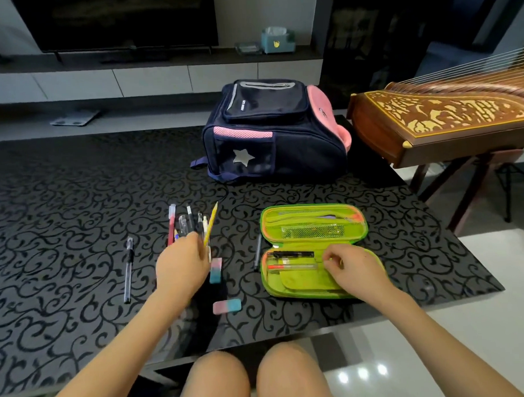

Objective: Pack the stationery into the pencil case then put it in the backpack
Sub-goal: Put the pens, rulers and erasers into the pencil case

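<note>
Head camera looks down at your two hands, and the job is only just started. The green pencil case (299, 281) lies wide open on the dark table (62, 205), in front of your right knee. Only two things are in its near half: a black pen (289, 254) and a clear pen with a red tip (293, 267). Your right hand (355, 266) is inside that half, at the end of those two pens, with its fingers bent. You may be pinching something small, but I cannot tell. Your left hand (180, 266) is on the near ends of a bunch of pens (190, 221) with a yellow pencil (211, 221). Its back faces the camera, so I cannot tell if it grips the bunch or only touches it. Lots is left outside the case: that bunch, a black pen lying alone (128, 269) far to the left, a thin dark pen (258, 252) just beside the case, and two pink and blue erasers (215, 270) (227, 306) near your left hand. All of these must go in. Then the case needs zipping shut. The backpack (276, 129) lies behind the case, well apart from it, and its front pocket looks zipped. So putting the case in the bag is not done yet either.
</note>
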